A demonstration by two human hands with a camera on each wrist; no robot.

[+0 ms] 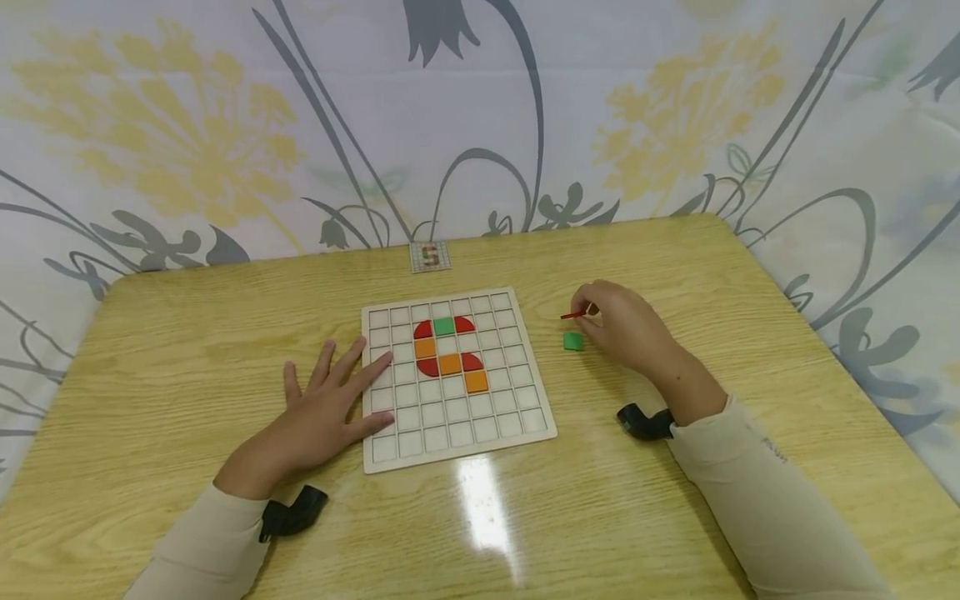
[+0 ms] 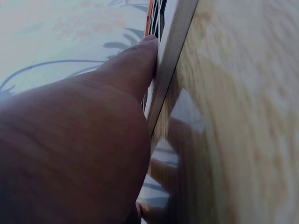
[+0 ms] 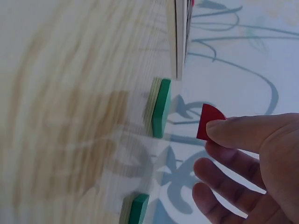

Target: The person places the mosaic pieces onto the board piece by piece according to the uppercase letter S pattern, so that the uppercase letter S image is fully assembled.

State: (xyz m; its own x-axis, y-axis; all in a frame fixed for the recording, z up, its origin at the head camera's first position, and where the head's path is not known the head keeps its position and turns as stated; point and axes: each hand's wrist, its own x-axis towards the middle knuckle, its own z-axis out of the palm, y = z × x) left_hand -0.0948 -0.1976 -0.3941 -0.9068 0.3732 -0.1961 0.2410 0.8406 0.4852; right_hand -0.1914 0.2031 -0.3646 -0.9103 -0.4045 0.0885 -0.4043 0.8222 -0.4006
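Observation:
My right hand (image 1: 626,329) pinches a red quarter-circle tile (image 3: 205,119) between thumb and forefinger, raised over the table right of the board. A square green tile (image 1: 572,342) lies just below that hand. The right wrist view shows a second green tile (image 3: 138,208), which the hand hides in the head view. My left hand (image 1: 318,421) lies with fingers spread, its fingertips on the left side of the white grid board (image 1: 484,429). On the board, several red quarter-circle tiles, orange squares (image 1: 476,382) and one green square (image 1: 444,326) form a curving figure.
A small pattern card (image 1: 430,257) with an S-like figure on a grid lies behind the board, near the table's back edge. Patterned fabric (image 1: 480,108) hangs behind the wooden table (image 1: 225,350). Black wrist devices (image 1: 296,510) sit at both cuffs.

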